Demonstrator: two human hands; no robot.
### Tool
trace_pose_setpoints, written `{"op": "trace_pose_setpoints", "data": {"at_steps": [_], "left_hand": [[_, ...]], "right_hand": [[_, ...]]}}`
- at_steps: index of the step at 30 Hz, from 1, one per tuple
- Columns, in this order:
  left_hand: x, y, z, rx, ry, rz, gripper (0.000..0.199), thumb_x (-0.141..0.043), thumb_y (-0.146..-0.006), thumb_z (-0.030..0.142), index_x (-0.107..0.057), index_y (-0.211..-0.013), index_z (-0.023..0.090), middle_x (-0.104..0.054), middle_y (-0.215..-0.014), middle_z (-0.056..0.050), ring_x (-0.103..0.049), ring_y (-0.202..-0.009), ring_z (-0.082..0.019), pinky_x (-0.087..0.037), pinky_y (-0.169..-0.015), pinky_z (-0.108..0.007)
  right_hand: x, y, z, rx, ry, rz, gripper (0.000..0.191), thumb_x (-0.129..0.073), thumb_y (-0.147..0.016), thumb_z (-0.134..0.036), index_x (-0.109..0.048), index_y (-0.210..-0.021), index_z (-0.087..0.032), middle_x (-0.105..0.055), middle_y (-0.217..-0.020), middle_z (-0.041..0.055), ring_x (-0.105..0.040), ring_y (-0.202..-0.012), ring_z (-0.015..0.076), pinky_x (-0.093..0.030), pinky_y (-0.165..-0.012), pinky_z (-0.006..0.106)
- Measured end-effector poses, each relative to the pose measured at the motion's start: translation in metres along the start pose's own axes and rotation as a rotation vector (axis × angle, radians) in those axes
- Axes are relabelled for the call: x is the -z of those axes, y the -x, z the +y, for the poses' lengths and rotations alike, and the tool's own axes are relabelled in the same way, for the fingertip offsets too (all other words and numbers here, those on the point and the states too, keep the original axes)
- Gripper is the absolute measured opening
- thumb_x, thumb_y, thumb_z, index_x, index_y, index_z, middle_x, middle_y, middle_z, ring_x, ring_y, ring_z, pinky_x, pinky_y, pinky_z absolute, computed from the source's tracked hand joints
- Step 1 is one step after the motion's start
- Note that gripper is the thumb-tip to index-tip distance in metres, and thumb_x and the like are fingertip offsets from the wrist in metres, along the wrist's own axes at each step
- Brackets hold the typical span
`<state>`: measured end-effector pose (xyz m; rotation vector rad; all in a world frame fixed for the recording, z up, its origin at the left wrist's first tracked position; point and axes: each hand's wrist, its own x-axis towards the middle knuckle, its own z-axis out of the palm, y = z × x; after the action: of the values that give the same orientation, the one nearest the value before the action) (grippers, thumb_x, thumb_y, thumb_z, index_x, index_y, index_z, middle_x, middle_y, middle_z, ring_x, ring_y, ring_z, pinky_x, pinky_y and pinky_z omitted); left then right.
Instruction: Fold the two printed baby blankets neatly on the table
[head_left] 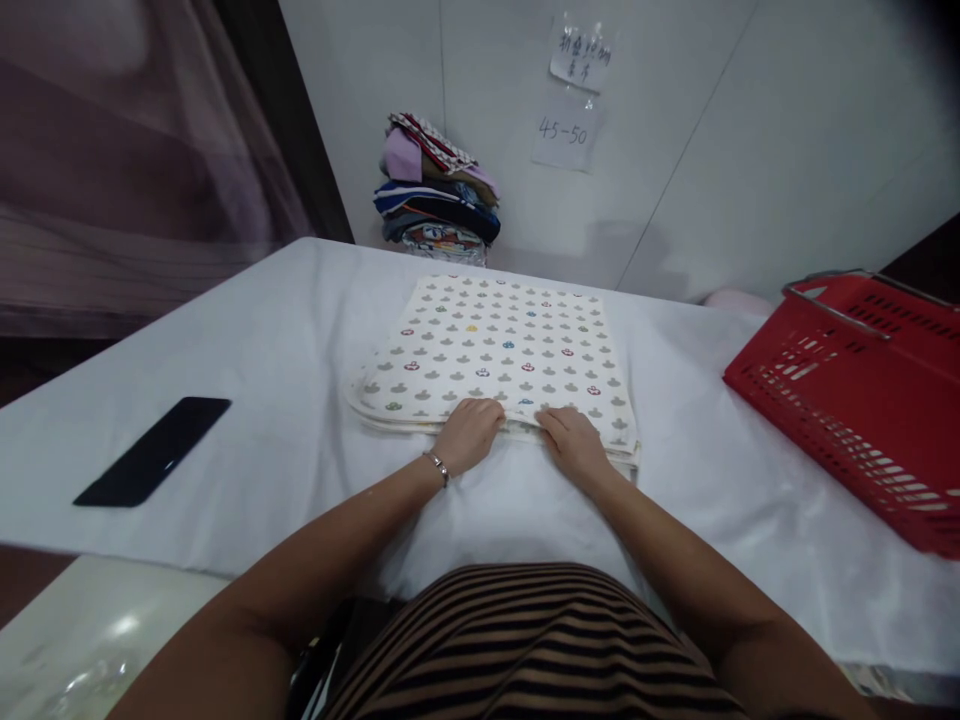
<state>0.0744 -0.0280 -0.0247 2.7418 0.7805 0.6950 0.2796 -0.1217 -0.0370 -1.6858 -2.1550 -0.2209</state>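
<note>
A folded white cloth (495, 340) with rows of grey motifs and a few coloured ones lies flat before me, several layers thick. Its near left corner is rounded. My left hand (471, 432), with a bracelet at the wrist, is closed on the middle of its near edge. A short way to the right, my right hand (576, 442) pinches the same edge. Between the two hands the edge lifts a little and the layers show. Both thumbs and some fingertips are partly hidden.
A white-covered table (285, 430) bears everything. On the left lies a black phone-like slab (154, 452). A red plastic basket (862, 390) with a metal handle stands at right. Behind the cloth, a stack of folded fabrics (439, 190) rises near the wall, where paper signs (564, 135) hang.
</note>
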Motion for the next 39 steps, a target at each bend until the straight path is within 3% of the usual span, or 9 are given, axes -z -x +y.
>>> {"op": "trace_pose_setpoints", "data": {"at_steps": [9, 14, 21, 26, 30, 35, 39], "left_hand": [[-0.002, -0.001, -0.002, -0.011, -0.094, -0.067, 0.016, -0.038, -0.091, 0.020, -0.053, -0.086, 0.018, -0.062, -0.083, -0.004, -0.056, -0.080, -0.017, -0.039, -0.078, -0.034], [-0.002, 0.003, 0.001, -0.061, -0.185, -0.143, 0.017, -0.046, -0.089, 0.027, -0.054, -0.100, 0.017, -0.062, -0.091, -0.006, -0.055, -0.088, -0.020, -0.038, -0.079, -0.035], [-0.007, 0.006, -0.001, 0.000, -0.277, -0.123, 0.018, -0.043, -0.086, 0.012, -0.056, -0.097, 0.018, -0.059, -0.098, -0.007, -0.050, -0.096, -0.019, -0.037, -0.078, -0.034], [-0.003, 0.011, -0.009, -0.011, -0.306, -0.071, 0.018, -0.041, -0.089, 0.015, -0.058, -0.095, 0.019, -0.058, -0.100, -0.006, -0.048, -0.096, -0.018, -0.036, -0.076, -0.033], [-0.002, 0.020, -0.012, -0.069, -0.306, -0.122, 0.018, -0.043, -0.089, 0.017, -0.060, -0.092, 0.020, -0.059, -0.094, -0.004, -0.048, -0.093, -0.018, -0.035, -0.072, -0.032], [-0.001, 0.026, -0.012, -0.096, -0.323, -0.096, 0.017, -0.044, -0.088, 0.015, -0.059, -0.095, 0.020, -0.059, -0.093, -0.004, -0.048, -0.091, -0.018, -0.034, -0.072, -0.032], [0.000, 0.029, -0.013, -0.116, -0.311, -0.094, 0.018, -0.042, -0.090, 0.017, -0.059, -0.095, 0.020, -0.059, -0.092, -0.003, -0.048, -0.089, -0.017, -0.034, -0.073, -0.032]], "right_hand": [[0.000, 0.000, 0.009, -0.077, 0.037, -0.017, 0.027, -0.041, -0.088, -0.013, -0.061, -0.106, -0.017, -0.064, -0.096, 0.0108, -0.055, -0.088, 0.0229, -0.042, -0.077, 0.036], [0.000, 0.003, 0.011, -0.050, 0.038, -0.038, 0.028, -0.040, -0.088, -0.011, -0.061, -0.105, -0.016, -0.066, -0.094, 0.0102, -0.058, -0.086, 0.0223, -0.044, -0.075, 0.034], [-0.005, 0.010, 0.022, 0.024, 0.022, 0.021, 0.031, -0.039, -0.086, -0.013, -0.060, -0.108, -0.017, -0.066, -0.098, 0.0110, -0.059, -0.089, 0.0239, -0.047, -0.077, 0.038], [-0.004, 0.017, 0.027, 0.087, 0.007, 0.030, 0.032, -0.039, -0.085, -0.014, -0.059, -0.109, -0.019, -0.065, -0.100, 0.0101, -0.059, -0.092, 0.0243, -0.048, -0.079, 0.039], [-0.007, 0.020, 0.027, 0.175, -0.026, 0.005, 0.032, -0.038, -0.084, -0.011, -0.060, -0.107, -0.018, -0.064, -0.098, 0.0106, -0.058, -0.091, 0.0233, -0.049, -0.078, 0.037], [-0.010, 0.023, 0.021, 0.169, -0.052, 0.012, 0.029, -0.040, -0.084, -0.014, -0.061, -0.104, -0.020, -0.061, -0.104, 0.0113, -0.056, -0.095, 0.0248, -0.049, -0.080, 0.039], [-0.012, 0.024, 0.019, 0.164, -0.054, 0.008, 0.029, -0.040, -0.084, -0.013, -0.063, -0.100, -0.021, -0.062, -0.097, 0.0104, -0.057, -0.089, 0.0248, -0.049, -0.076, 0.039]]}}
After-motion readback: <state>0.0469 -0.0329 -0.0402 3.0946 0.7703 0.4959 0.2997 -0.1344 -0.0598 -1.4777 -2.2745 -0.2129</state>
